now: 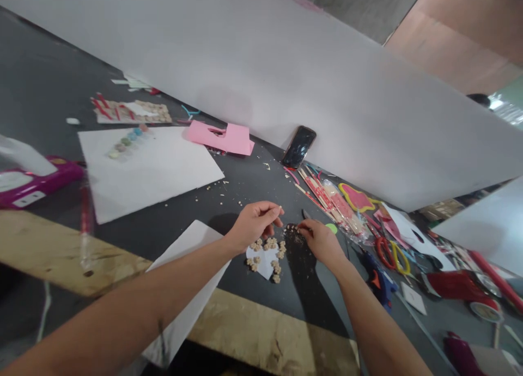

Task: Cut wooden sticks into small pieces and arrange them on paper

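Observation:
A white paper shape [265, 260] lies on the dark table, with small tan clusters [277, 268] set around its edge. Above its top edge is my left hand [256, 222], fingers curled in a pinch with a tiny pale bit at the fingertips. To the right, my right hand [319, 238] reaches down with its fingers pinched at a scatter of small tan pieces [292, 231]. Whatever the right fingertips hold is too small to make out.
White sheets [151, 163] and a purple glue gun [44, 182] lie left. Pink paper [223, 138] and a phone [299, 146] are behind. At right are wrapped sticks [322, 193], scissors [384, 253], a blue glue gun [379, 280] and a red roll [457, 285].

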`<action>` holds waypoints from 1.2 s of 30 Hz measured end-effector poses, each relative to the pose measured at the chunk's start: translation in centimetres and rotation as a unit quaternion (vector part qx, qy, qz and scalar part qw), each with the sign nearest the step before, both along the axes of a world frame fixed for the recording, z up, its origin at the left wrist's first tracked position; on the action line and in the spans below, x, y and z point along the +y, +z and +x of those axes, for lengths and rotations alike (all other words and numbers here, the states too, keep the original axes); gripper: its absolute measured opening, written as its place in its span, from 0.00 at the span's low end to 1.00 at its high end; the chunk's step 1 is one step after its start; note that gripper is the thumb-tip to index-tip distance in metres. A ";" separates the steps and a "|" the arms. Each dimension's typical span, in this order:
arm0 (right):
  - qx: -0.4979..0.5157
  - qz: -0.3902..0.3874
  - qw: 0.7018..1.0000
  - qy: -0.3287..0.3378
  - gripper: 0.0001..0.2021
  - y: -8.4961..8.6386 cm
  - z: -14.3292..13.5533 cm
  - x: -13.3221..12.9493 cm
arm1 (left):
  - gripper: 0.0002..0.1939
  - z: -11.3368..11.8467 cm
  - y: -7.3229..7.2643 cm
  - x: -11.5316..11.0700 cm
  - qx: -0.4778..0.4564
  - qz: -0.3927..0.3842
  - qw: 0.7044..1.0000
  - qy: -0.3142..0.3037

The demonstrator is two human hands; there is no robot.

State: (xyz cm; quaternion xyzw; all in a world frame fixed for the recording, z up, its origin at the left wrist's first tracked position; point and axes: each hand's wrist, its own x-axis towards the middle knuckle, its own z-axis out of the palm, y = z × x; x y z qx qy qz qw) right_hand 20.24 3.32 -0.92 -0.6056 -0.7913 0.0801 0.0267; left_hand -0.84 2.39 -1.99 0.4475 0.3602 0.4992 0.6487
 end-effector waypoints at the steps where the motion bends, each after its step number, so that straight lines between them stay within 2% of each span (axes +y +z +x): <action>1: 0.003 0.001 1.000 0.004 0.12 0.1 -0.1 0.0 | 0.12 0.0 0.0 0.0 0.001 0.000 1.000 0.001; 13: 0.025 -0.001 1.000 -0.003 0.13 0.3 -1.1 0.2 | 0.12 0.1 -0.2 0.0 -0.010 0.001 1.000 0.009; 18: 0.052 0.034 0.996 -0.060 0.13 2.0 -0.3 -1.1 | 0.15 -0.1 0.0 0.2 -0.030 0.000 0.999 0.028; 20: 0.062 0.053 0.993 -0.087 0.12 2.8 0.7 -2.8 | 0.15 -0.3 0.1 0.3 -0.041 0.004 0.999 0.035; 23: 0.073 0.092 0.984 -0.137 0.13 3.4 2.7 -7.0 | 0.15 -0.5 0.1 0.6 -0.058 0.011 0.997 0.045; 27: 0.083 0.135 0.962 -0.224 0.16 2.9 5.7 -14.3 | 0.14 -0.9 -0.1 1.1 -0.079 0.015 0.995 0.066; 31: 0.091 0.193 0.925 -0.316 0.18 2.1 8.2 -20.8 | 0.14 -1.3 -0.3 1.9 -0.101 0.004 0.990 0.103; 34: 0.090 0.224 0.901 -0.360 0.17 1.5 9.3 -23.6 | 0.13 -1.4 -0.5 2.4 -0.106 -0.009 0.988 0.115; 36: 0.095 0.234 0.894 -0.371 0.17 0.9 9.6 -24.1 | 0.12 -1.3 -0.6 2.5 -0.103 -0.017 0.988 0.113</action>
